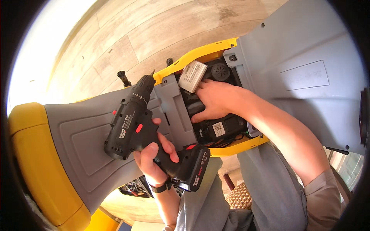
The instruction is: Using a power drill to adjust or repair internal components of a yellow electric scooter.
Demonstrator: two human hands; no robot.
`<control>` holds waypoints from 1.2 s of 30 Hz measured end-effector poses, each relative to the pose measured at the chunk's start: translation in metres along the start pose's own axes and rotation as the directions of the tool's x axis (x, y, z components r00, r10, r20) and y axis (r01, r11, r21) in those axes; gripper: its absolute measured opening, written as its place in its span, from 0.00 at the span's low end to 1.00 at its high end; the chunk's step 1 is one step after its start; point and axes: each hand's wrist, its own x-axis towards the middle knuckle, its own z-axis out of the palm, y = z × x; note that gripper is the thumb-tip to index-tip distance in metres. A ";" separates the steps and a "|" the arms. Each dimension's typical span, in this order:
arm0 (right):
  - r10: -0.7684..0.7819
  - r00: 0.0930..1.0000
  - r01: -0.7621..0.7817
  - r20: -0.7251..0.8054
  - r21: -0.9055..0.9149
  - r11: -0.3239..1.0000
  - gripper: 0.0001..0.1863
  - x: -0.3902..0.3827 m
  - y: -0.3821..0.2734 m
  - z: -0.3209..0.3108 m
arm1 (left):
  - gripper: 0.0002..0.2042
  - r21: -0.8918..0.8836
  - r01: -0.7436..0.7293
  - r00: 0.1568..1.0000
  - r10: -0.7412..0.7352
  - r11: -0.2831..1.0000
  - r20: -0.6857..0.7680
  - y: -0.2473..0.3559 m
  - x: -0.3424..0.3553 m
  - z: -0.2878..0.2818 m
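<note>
My left hand (154, 154) grips a black cordless drill (127, 127) by its handle, battery pack at the lower end, bit pointing up. My right hand (216, 98) reaches into an open dark compartment (241, 84) in a grey-and-yellow plastic housing (73, 142), thumb spread from the fingers, some fingertips hidden beside a tilted silver rectangular module (192, 75). A round dark perforated part (220, 72) sits behind that module. A black part with a white label (216, 129) and dark cables lie in the compartment's near side.
A large grey panel (304, 46) extends right. Wood-look flooring (162, 27) surrounds the housing, with a pale wall (42, 42) at upper left. Below are a case of small items (133, 186), my grey-trousered legs (266, 181) and a woven seat (239, 196). Dark knobs (123, 78) stick out along the far edge.
</note>
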 end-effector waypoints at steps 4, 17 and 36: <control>-0.031 0.998 0.030 -0.052 -0.020 0.999 0.47 -0.001 0.000 0.004 | 0.31 0.009 -0.009 1.000 0.009 1.000 0.008 0.002 -0.001 -0.003; -0.066 0.991 0.065 -0.118 -0.016 0.998 0.48 -0.003 0.006 0.011 | 0.32 -0.006 -0.004 0.999 0.004 1.000 0.035 0.001 -0.002 -0.004; -0.070 0.995 0.067 -0.067 -0.033 0.997 0.46 -0.004 0.002 0.004 | 0.30 -0.032 0.031 0.997 -0.033 0.999 -0.072 0.005 -0.003 0.004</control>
